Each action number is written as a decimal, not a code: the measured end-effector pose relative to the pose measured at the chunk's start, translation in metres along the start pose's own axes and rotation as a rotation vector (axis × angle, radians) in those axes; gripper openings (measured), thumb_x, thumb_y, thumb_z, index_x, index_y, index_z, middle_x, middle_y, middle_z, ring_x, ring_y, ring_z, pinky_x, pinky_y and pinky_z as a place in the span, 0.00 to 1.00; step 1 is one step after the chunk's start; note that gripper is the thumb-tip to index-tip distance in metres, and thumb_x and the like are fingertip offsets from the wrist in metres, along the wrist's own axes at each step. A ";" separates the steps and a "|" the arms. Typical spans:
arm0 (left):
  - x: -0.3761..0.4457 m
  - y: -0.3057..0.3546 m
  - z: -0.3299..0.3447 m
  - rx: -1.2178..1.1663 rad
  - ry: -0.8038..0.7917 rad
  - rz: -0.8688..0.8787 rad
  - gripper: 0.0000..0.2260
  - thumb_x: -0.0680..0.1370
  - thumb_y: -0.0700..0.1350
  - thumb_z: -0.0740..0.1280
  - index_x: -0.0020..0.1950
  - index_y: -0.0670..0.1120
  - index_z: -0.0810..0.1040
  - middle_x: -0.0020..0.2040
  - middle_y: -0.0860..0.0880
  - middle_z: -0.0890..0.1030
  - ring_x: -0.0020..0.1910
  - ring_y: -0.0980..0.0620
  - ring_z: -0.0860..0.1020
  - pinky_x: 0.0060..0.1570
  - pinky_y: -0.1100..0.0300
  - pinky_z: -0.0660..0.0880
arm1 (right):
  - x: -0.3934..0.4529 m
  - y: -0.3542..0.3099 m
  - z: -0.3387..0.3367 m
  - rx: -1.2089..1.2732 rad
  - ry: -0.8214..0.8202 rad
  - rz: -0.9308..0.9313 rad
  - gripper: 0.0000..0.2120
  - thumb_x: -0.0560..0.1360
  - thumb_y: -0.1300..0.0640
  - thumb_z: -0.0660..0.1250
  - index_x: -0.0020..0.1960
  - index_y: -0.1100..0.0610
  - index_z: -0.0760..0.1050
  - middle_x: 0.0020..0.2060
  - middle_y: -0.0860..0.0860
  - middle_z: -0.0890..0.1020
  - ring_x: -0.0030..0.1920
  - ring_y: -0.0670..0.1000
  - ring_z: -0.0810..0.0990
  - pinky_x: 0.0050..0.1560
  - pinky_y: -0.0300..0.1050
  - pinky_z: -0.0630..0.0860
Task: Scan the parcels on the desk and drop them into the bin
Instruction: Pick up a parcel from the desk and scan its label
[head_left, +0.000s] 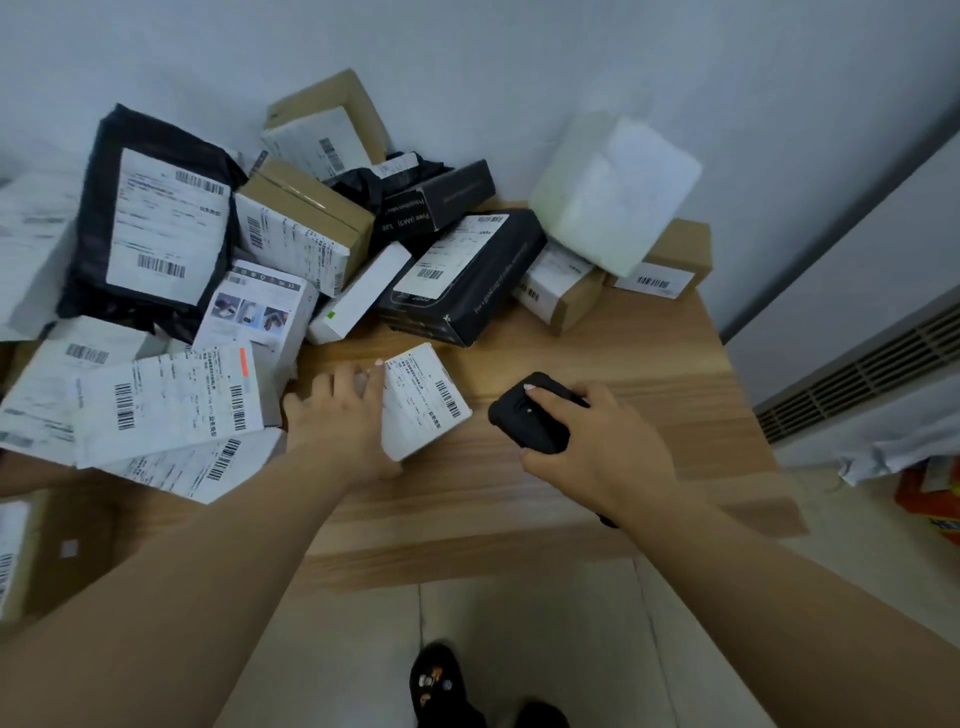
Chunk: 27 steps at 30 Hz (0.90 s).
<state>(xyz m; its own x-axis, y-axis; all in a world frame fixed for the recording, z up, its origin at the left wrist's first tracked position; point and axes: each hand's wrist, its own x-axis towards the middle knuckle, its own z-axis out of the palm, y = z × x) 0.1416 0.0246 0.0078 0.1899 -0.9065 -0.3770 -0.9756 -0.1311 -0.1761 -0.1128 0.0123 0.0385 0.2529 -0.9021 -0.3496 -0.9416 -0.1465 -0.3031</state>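
While both hands work at the front of the wooden surface (597, 499):
Left hand (340, 421): fingers curled on left edge of small white parcel (423, 400), label and barcode up.
Right hand (597, 447): grips black scanner (530, 418), just beside the parcel, thumb on top.
Parcel pile (291, 244): boxes and bags heaped behind and left, crowding the left hand.
Black box (467, 280): just behind the parcel.
Floor: foot in a black shoe (436, 680) below the surface edge.

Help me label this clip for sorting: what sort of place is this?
Probably a small parcel-handling room or mail corner: a wooden desk piled with labelled parcels against a plain wall, and a black handheld scanner gripped in the right hand.
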 end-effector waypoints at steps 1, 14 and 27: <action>-0.009 0.002 -0.009 0.002 0.025 -0.016 0.56 0.65 0.70 0.70 0.80 0.50 0.40 0.75 0.43 0.54 0.72 0.42 0.58 0.66 0.40 0.63 | -0.008 0.000 -0.011 -0.042 0.002 -0.035 0.34 0.75 0.35 0.63 0.78 0.34 0.56 0.71 0.48 0.66 0.64 0.55 0.71 0.62 0.52 0.73; -0.129 0.040 -0.104 0.050 0.257 -0.180 0.57 0.67 0.65 0.74 0.80 0.48 0.38 0.75 0.43 0.55 0.73 0.40 0.58 0.70 0.34 0.60 | -0.113 0.004 -0.129 -0.371 0.121 -0.342 0.32 0.75 0.34 0.60 0.78 0.35 0.57 0.68 0.49 0.69 0.62 0.56 0.73 0.51 0.49 0.70; -0.175 0.058 -0.114 0.183 0.306 -0.268 0.55 0.68 0.65 0.72 0.80 0.47 0.39 0.75 0.44 0.54 0.73 0.42 0.59 0.69 0.36 0.62 | -0.153 0.016 -0.156 -0.528 0.111 -0.409 0.30 0.77 0.37 0.59 0.78 0.38 0.59 0.65 0.51 0.70 0.59 0.57 0.75 0.46 0.48 0.69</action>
<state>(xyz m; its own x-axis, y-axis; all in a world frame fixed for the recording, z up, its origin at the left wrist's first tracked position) 0.0387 0.1302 0.1676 0.3650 -0.9309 -0.0145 -0.8557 -0.3293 -0.3992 -0.2014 0.0847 0.2259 0.6146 -0.7637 -0.1973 -0.7640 -0.6386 0.0919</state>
